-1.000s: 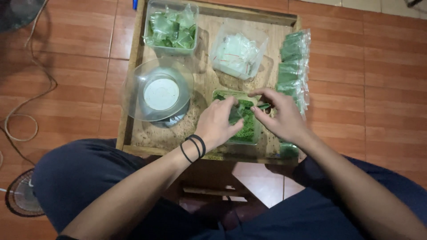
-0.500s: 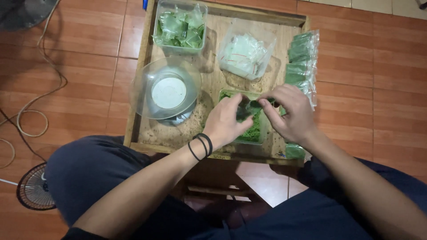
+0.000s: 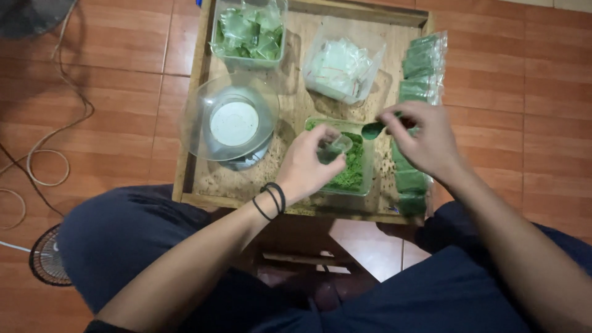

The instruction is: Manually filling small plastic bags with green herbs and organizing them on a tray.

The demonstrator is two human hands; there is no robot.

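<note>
- While I watched through the head camera, the left hand [image 3: 311, 165] sat over the near edge of the tub [image 3: 365, 179] of green powder, fingers curled and pinching a small clear bag [image 3: 335, 147] by its mouth.
- The bag hung just above the powder, tilted toward the right hand, and I could not tell whether anything was in it.
- The right hand [image 3: 427, 140] hovered over the tub's right side, thumb and forefinger pressed together on a small green scoop [image 3: 374, 129]; the other fingers were bent loosely behind.
- The scoop's bowl pointed left, near the bag but apart from it.
- The tub stood at the front of a wooden tray [image 3: 196, 166], and loose grains lay scattered on the tray beside it.
- Left of the tub was a scale [image 3: 233, 125] with a clear bowl [image 3: 196, 117] on it, touched by neither hand.
- At the tray's far left stood a box [image 3: 250, 32] of filled green packets, and at the middle back a box of empty bags [image 3: 342, 66].
- A row of filled packets [image 3: 422, 61] ran down the tray's right edge, partly behind the right hand.
- Two black bands [image 3: 271, 198] ringed the left wrist.
- A fan [image 3: 49, 262] and a cable [image 3: 43, 148] lay on the tiled floor at left.
</note>
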